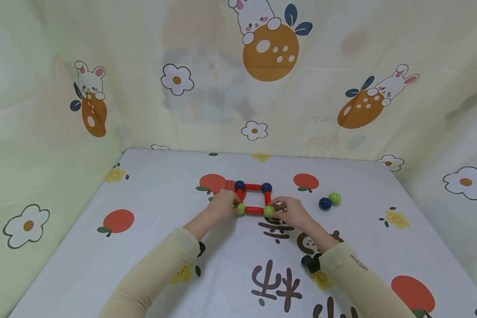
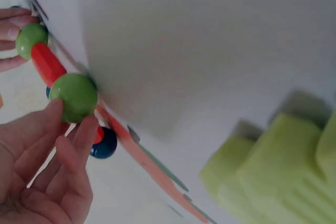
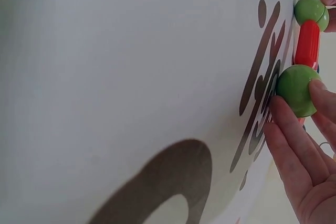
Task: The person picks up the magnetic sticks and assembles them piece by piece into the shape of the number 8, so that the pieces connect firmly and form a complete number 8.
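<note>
A square of red rods with balls at its corners lies on the cloth. Its far corners are a dark blue ball (image 1: 240,185) and another dark blue ball (image 1: 266,188); the near ones are green. My left hand (image 1: 224,204) pinches the near-left green ball (image 2: 74,97) between thumb and fingers. The near-right green ball (image 3: 297,91) is pinched by my right hand (image 1: 293,213). Between the two green balls runs a red rod (image 1: 254,210). Another red rod (image 1: 253,187) joins the blue balls, and the left side rod is partly hidden by my left hand.
To the right on the cloth, a loose dark blue ball (image 1: 325,203) sits against a loose green ball (image 1: 335,198). The white tablecloth (image 1: 151,190) bears printed fruit and characters. A patterned curtain (image 1: 206,115) rises behind the table and along both sides.
</note>
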Tool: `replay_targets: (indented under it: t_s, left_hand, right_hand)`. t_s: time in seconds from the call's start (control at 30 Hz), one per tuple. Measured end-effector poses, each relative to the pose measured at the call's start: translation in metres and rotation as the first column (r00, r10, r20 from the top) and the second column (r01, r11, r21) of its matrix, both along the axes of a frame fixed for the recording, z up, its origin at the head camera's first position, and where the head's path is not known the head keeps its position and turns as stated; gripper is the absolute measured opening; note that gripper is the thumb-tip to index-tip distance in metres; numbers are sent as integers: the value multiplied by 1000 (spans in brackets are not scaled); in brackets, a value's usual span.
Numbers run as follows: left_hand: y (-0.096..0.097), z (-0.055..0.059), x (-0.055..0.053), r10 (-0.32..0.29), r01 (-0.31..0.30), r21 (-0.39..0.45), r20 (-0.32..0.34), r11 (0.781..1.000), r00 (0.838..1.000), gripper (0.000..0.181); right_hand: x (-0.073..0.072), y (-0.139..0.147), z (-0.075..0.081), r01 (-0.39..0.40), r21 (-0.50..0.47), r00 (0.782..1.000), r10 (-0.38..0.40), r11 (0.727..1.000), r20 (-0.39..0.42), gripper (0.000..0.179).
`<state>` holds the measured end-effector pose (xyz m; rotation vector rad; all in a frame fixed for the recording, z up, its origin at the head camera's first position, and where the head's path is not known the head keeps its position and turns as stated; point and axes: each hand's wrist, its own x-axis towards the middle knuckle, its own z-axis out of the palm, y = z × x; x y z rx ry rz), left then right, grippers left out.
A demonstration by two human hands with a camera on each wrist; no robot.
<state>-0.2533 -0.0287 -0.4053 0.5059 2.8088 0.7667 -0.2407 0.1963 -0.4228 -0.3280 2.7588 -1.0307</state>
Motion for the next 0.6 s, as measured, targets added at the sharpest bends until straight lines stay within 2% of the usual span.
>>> replay_targets:
  t_s: [0.1,0.27,0.5,0.6]
  left_hand:
    - [-5,4,2,-15,15,-11,6,1000,1000,23]
    - [-22,15,6,-54,53,-92,-12,994,998,22]
    - [-55,30,18,-48,48,-165,5,985,999,20]
    - [-68,32,24,-57,59,-177,17,982,998,20]
  right_hand:
    - [0,0,1,6,2,1000,-6,1000,2,26]
    - [0,0,0,16,7,1000,-16,1000,9,27]
    - [0,0,-1,30,2,999,-30,1000,17,28]
    - [0,0,-2,33,2,999,-33,999,22,28]
